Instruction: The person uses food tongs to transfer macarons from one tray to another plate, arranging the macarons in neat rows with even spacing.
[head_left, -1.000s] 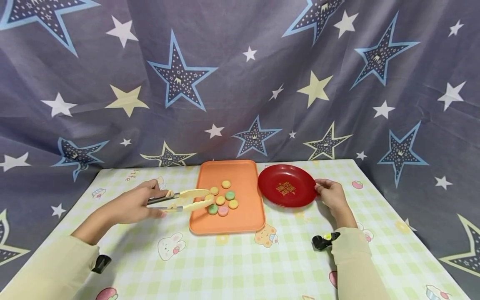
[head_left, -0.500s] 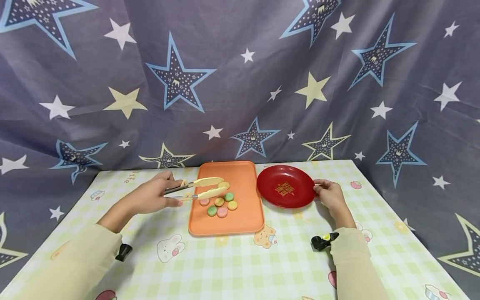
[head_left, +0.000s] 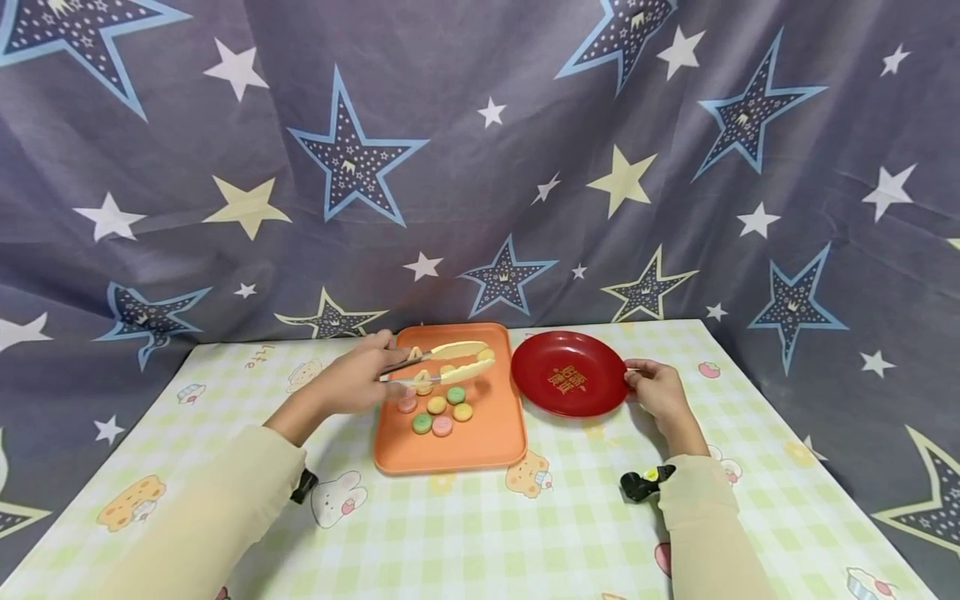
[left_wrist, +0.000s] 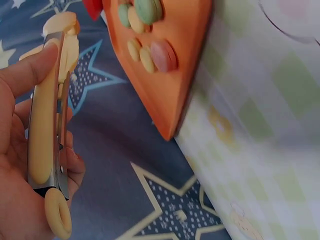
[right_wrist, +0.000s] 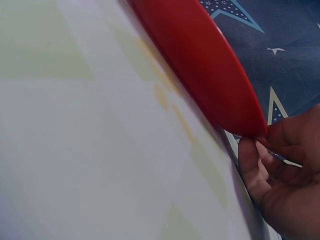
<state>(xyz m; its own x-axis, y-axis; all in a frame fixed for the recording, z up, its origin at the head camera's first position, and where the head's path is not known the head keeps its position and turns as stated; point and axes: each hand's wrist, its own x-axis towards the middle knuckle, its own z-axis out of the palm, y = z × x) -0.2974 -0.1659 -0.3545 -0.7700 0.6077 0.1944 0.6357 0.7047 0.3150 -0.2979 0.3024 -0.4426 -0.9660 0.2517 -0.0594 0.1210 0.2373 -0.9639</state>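
Yellow macaron [head_left: 486, 356] near mid-frame: best squeeze tongs [head_left: 457, 348] evenly, left hand [head_left: 354, 377] fingers gripping them, right hand [head_left: 662, 392] pinching red plate [head_left: 540, 362]

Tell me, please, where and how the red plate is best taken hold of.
I'd pinch the red plate by its thin, raised rim from the person's right, where the right hand grips it; the orange tray sits close by its left side.

Materials and finishes: tongs [left_wrist: 43, 120], bare metal combined with smooth, matt plastic; plate [head_left: 540, 371], smooth, high-gloss plastic in appearance; tray [head_left: 468, 450], smooth, plastic-looking, low sheen; macarons [head_left: 437, 405], matt; table covering [head_left: 450, 533], smooth, matt; backdrop [head_left: 442, 192], creased, matt cloth.
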